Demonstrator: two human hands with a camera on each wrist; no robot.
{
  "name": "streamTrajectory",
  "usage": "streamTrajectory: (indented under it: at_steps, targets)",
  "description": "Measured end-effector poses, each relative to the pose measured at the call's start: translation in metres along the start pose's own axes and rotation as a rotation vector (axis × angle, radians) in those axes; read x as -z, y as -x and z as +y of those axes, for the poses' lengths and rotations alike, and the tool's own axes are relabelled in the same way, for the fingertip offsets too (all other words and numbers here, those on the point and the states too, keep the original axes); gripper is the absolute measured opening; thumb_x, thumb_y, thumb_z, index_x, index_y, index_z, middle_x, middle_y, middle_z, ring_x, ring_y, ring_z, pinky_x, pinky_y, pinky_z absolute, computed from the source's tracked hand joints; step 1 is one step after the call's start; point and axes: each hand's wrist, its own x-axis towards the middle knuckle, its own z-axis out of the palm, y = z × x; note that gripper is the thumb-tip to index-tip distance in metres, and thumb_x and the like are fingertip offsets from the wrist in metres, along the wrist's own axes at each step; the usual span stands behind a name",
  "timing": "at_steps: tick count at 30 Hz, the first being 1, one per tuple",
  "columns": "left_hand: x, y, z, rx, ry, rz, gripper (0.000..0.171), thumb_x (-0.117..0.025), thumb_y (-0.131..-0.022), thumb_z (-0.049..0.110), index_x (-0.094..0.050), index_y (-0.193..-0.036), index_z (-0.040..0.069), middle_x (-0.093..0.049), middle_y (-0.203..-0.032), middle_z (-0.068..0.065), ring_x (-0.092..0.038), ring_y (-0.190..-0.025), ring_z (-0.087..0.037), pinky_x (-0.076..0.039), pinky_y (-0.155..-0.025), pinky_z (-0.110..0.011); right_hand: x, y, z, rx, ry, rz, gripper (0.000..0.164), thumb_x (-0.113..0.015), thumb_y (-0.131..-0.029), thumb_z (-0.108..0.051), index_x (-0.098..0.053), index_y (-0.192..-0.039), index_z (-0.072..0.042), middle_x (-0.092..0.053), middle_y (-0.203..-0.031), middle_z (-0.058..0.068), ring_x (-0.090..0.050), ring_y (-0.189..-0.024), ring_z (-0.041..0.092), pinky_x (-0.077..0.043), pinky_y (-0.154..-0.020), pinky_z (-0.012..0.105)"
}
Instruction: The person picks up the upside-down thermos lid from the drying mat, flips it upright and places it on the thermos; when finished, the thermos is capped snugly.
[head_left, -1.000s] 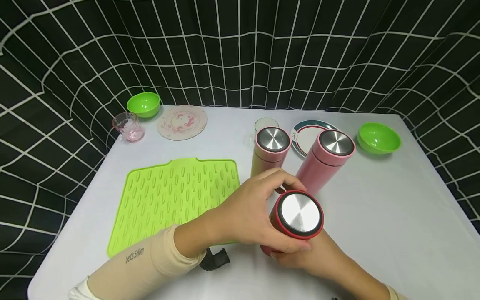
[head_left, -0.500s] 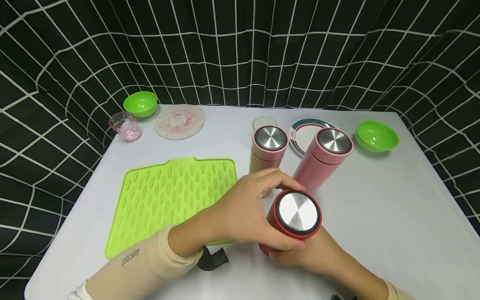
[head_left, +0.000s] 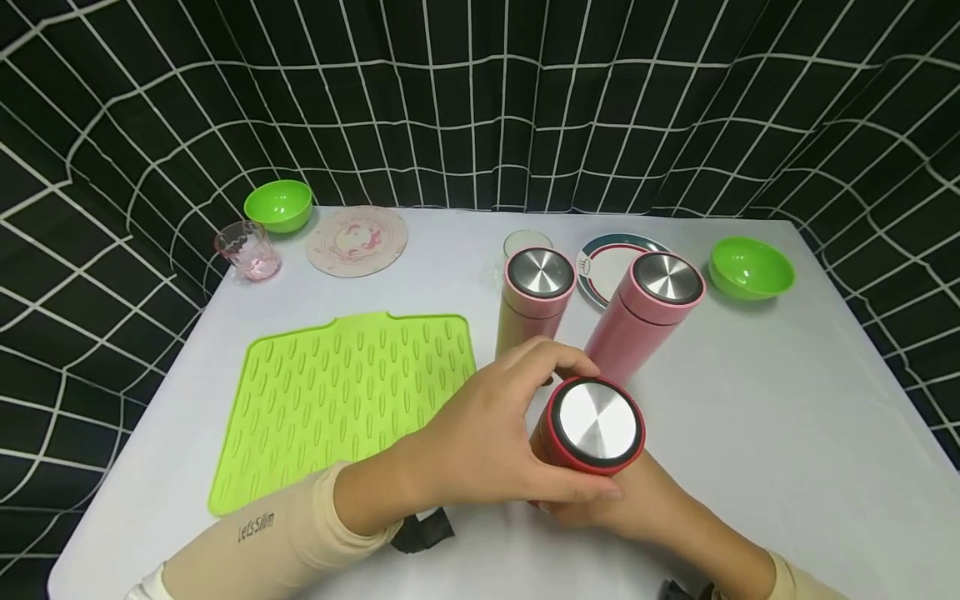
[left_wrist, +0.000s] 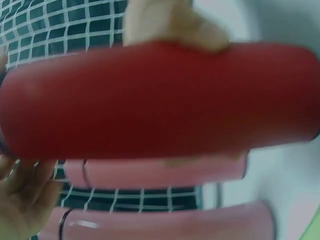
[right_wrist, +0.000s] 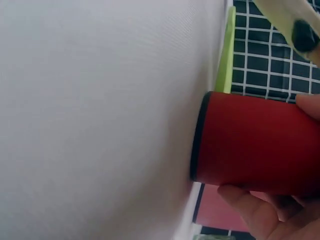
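A red thermos flask (left_wrist: pixel 150 102) with a shiny steel-topped lid (head_left: pixel 597 422) stands upright in the head view, between both hands. My left hand (head_left: pixel 495 433) grips it around the lid, thumb on the near side and fingers on the far side. Lower down, my right hand (head_left: pixel 626 508) holds the flask's body, partly hidden behind it in the head view. In the right wrist view, the flask's dark base rim (right_wrist: pixel 201 137) is right at the white tabletop. Just beyond stand two pink thermos flasks, a left one (head_left: pixel 538 292) and a right one (head_left: pixel 645 317).
A green ridged mat (head_left: pixel 345 400) lies on the left of the white table (head_left: pixel 787 433). Farther back are a green bowl (head_left: pixel 279 207), a pinkish glass (head_left: pixel 251 250), a round pink-patterned mat (head_left: pixel 357 242), a clear glass (head_left: pixel 527 242), a rimmed plate (head_left: pixel 600 267) and another green bowl (head_left: pixel 752 268).
The head view has shifted slightly, moving the scene a little left and up. My left wrist sits slightly lower, while both hands keep hold of the red flask.
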Motion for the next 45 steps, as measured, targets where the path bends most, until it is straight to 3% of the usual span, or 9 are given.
streamTrajectory:
  at_steps: [4,11,14,20,24,34,37,42,45]
  targets:
    - [-0.002,0.001,-0.002,-0.036,0.094,0.037,0.069,-0.093,-0.063,0.028,-0.059,-0.122,0.015,-0.062,-0.115,0.012,-0.055,-0.109,0.0,-0.042,-0.099,-0.025,0.005,-0.001,-0.002,-0.019,-0.04,-0.033,0.04,-0.087,-0.07,-0.011,-0.063,-0.096,-0.029,-0.064,-0.088,-0.012,-0.06,-0.079,0.009,-0.052,-0.067,0.028]
    - [0.007,-0.011,-0.021,0.055,0.466,-0.201,0.073,-0.092,-0.062,0.006,-0.061,-0.128,0.009,-0.067,-0.114,0.011,-0.056,-0.117,-0.008,-0.038,-0.106,-0.031,0.007,0.0,-0.001,-0.102,-0.099,-0.038,0.051,-0.09,-0.066,-0.01,-0.063,-0.106,-0.027,-0.065,-0.099,-0.008,-0.06,-0.087,0.014,-0.051,-0.076,0.03]
    - [0.006,-0.007,-0.019,0.018,0.339,-0.167,0.073,-0.092,-0.065,0.015,-0.059,-0.13,0.012,-0.063,-0.117,0.013,-0.053,-0.118,-0.004,-0.038,-0.105,-0.027,0.008,-0.001,-0.001,-0.074,-0.094,-0.067,0.047,-0.088,-0.068,-0.009,-0.063,-0.103,-0.028,-0.065,-0.096,-0.009,-0.061,-0.084,0.013,-0.052,-0.075,0.03]
    - [-0.01,0.006,-0.001,-0.078,-0.118,0.166,0.076,-0.092,-0.059,0.046,-0.057,-0.119,0.015,-0.057,-0.112,0.012,-0.051,-0.104,0.005,-0.044,-0.087,-0.016,0.01,0.001,0.001,0.076,0.125,-0.056,0.042,-0.087,-0.068,-0.009,-0.06,-0.096,-0.027,-0.059,-0.088,-0.018,-0.057,-0.08,0.005,-0.051,-0.069,0.029]
    - [-0.014,0.004,-0.003,-0.11,-0.023,0.199,0.073,-0.094,-0.058,0.035,-0.06,-0.118,0.012,-0.064,-0.11,0.01,-0.054,-0.103,0.002,-0.046,-0.088,-0.019,0.01,0.001,0.002,0.048,0.109,-0.06,0.042,-0.087,-0.068,-0.01,-0.061,-0.098,-0.026,-0.061,-0.091,-0.016,-0.058,-0.082,0.006,-0.052,-0.07,0.03]
    - [-0.007,-0.01,-0.03,0.037,0.531,-0.148,0.072,-0.09,-0.065,0.004,-0.059,-0.131,0.009,-0.067,-0.113,0.007,-0.059,-0.112,-0.011,-0.042,-0.103,-0.033,0.014,-0.003,0.006,-0.046,-0.062,-0.083,0.054,-0.09,-0.066,-0.013,-0.061,-0.109,-0.026,-0.064,-0.101,-0.008,-0.06,-0.089,0.014,-0.05,-0.08,0.031]
    - [-0.012,-0.009,-0.029,0.017,0.499,-0.122,0.073,-0.089,-0.066,0.006,-0.058,-0.131,0.011,-0.064,-0.116,0.006,-0.058,-0.112,-0.011,-0.043,-0.102,-0.033,0.016,0.0,0.005,-0.075,-0.026,-0.084,0.051,-0.09,-0.066,-0.016,-0.062,-0.107,-0.027,-0.064,-0.1,-0.009,-0.06,-0.089,0.013,-0.05,-0.08,0.031]
    - [-0.017,0.001,-0.019,-0.084,0.21,0.048,0.076,-0.094,-0.061,0.022,-0.056,-0.125,0.012,-0.059,-0.118,0.006,-0.056,-0.109,-0.005,-0.047,-0.095,-0.026,0.01,-0.001,0.002,-0.039,0.108,-0.077,0.038,-0.088,-0.071,-0.023,-0.062,-0.098,-0.029,-0.062,-0.092,-0.017,-0.059,-0.087,0.007,-0.051,-0.076,0.031]
    - [-0.017,0.003,-0.015,-0.112,0.157,0.11,0.075,-0.095,-0.059,0.023,-0.058,-0.123,0.011,-0.062,-0.115,0.006,-0.057,-0.107,-0.005,-0.047,-0.094,-0.026,0.008,-0.004,0.002,0.018,0.128,-0.07,0.036,-0.087,-0.072,-0.023,-0.061,-0.096,-0.031,-0.061,-0.09,-0.019,-0.058,-0.086,0.006,-0.05,-0.076,0.031]
